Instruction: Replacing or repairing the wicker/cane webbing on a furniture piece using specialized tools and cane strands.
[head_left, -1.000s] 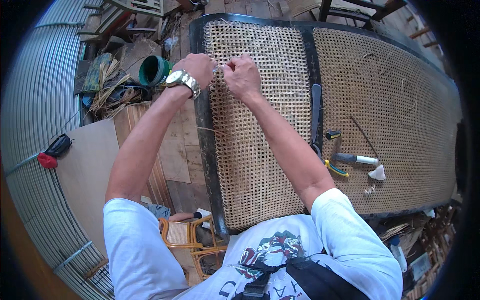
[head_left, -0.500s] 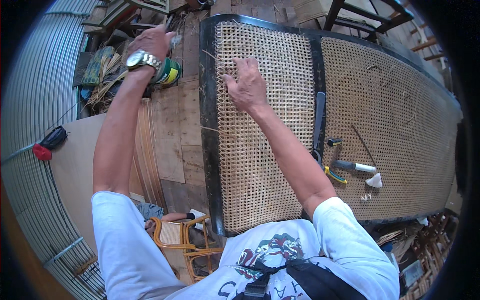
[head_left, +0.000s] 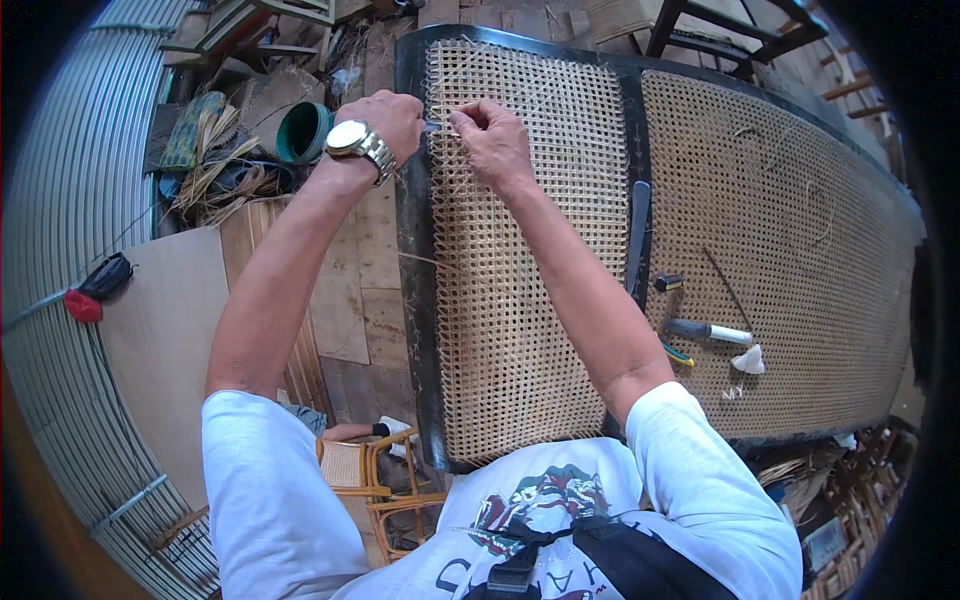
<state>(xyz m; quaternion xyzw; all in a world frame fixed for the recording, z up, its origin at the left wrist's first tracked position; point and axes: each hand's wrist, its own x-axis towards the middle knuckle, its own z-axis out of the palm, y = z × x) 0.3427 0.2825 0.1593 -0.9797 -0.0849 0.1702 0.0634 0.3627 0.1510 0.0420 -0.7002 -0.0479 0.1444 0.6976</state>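
One green bucket (head_left: 303,133) sits left of the left hand (head_left: 393,120), whose fingers curl, their grip hidden. The cane panel (head_left: 500,330) spreads beneath the right hand (head_left: 490,142), its fingers close to the thumb, any hold unclear. Right of these lies a grey blade (head_left: 638,230).

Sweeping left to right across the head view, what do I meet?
Red-and-black soft bundle, round green bucket, bare left hand, bare right hand, long grey flat blade, small white lump.

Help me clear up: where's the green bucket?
In the head view's upper left, the green bucket sits between the loose pale strips and the person's left hand.
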